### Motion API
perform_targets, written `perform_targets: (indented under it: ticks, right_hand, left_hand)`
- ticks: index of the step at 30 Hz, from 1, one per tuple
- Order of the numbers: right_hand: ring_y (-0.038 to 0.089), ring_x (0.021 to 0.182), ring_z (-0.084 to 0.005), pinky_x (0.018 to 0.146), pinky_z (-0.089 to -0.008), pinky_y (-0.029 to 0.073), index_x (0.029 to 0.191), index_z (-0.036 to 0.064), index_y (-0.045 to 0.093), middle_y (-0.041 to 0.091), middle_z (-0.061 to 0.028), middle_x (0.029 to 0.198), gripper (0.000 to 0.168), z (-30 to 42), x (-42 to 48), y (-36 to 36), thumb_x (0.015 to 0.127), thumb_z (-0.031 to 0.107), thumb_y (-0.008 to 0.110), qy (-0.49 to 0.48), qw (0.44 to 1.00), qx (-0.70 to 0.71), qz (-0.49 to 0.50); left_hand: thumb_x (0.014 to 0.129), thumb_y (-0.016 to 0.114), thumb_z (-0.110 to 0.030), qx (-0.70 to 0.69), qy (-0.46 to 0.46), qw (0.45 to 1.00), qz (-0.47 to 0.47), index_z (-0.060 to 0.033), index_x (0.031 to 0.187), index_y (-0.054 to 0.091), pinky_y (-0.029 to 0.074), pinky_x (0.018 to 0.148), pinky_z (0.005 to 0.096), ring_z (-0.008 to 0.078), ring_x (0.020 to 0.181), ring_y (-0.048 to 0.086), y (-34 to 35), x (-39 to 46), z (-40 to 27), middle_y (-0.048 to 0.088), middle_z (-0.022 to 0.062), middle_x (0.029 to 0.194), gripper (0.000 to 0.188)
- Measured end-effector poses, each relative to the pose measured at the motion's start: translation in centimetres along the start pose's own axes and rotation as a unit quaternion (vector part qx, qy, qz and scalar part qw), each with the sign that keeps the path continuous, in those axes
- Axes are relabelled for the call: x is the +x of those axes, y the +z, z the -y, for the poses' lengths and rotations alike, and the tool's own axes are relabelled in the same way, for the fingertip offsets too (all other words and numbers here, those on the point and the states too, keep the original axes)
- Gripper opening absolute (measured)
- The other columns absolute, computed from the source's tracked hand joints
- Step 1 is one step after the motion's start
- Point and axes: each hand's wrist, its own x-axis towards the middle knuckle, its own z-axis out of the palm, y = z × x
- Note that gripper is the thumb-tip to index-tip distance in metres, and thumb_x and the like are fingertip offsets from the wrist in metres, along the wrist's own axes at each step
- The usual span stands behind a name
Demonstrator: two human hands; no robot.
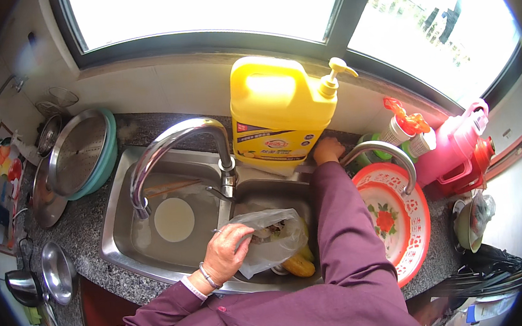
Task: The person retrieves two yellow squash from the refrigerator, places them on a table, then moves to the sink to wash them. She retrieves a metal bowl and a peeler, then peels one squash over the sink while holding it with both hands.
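My left hand [227,254] pinches the rim of a translucent plastic bag [255,256], whose mouth gapes over the right basin [268,190] of a steel double sink. Scraps show inside the bag. Beside it in that basin lies an orange-yellow fruit or vegetable [299,266]. My right hand [328,149] reaches to the back of the counter, by the lower right corner of a big yellow detergent jug [280,119] with a pump. Its fingers are partly hidden, so I cannot tell whether they hold anything. In the left basin [134,253] are a pale round dish [174,220] and chopsticks [174,187].
A chrome faucet [179,128] arches over the left basin. A second curved spout [387,145] overhangs a red-rimmed enamel basin [421,242] at right. Behind stand paper cups [395,130] and a pink thermos [450,139]. A steel colander [78,151] leans at left near a metal bowl [58,272].
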Motion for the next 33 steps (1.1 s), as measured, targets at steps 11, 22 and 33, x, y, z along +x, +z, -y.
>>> perform_targets:
  ticks: [11, 22, 33]
  right_hand:
    - [0.060, 0.098, -0.0413, 0.083, -0.0484, 0.050, 0.106, 0.002, 0.047, 0.054, -0.0229, 0.112, 0.017, 1.2, -1.6, -2.3, 0.093, 0.013, 0.047, -0.055, 0.922, 0.332, -0.190]
    - [0.062, 0.091, -0.0326, 0.083, -0.0398, 0.048, 0.103, 0.001, 0.051, 0.063, -0.0173, 0.095, 0.036, -2.3, -13.1, -4.9, 0.072, 0.009, 0.068, -0.114, 0.886, 0.345, -0.287]
    - [0.064, 0.081, -0.0179, 0.067, -0.0261, 0.055, 0.115, 0.001, 0.042, 0.057, -0.0139, 0.110, 0.030, -5.3, -28.9, -4.8, 0.089, -0.003, 0.058, -0.289, 0.602, 0.671, -0.323]
  left_hand:
    - [0.076, 0.060, 0.007, 0.008, 0.010, 0.997, -0.076, -0.0037, 0.101, 0.060, 0.051, 0.075, 0.0337, 0.0287, 0.087, 0.062, -1.4, -0.2, -0.4, 0.062, 0.0127, 0.098, 0.027]
    - [0.083, 0.060, 0.005, 0.018, -0.090, 0.985, -0.147, -0.0034, 0.109, 0.061, 0.049, 0.075, 0.0265, 0.0159, 0.082, 0.061, -4.3, -7.1, -3.2, 0.060, 0.0088, 0.101, 0.027]
    - [0.082, 0.060, 0.008, 0.061, -0.131, 0.980, -0.136, -0.0021, 0.109, 0.060, 0.047, 0.077, 0.0251, 0.0140, 0.083, 0.060, -5.7, -14.2, -4.8, 0.060, 0.0081, 0.101, 0.029]
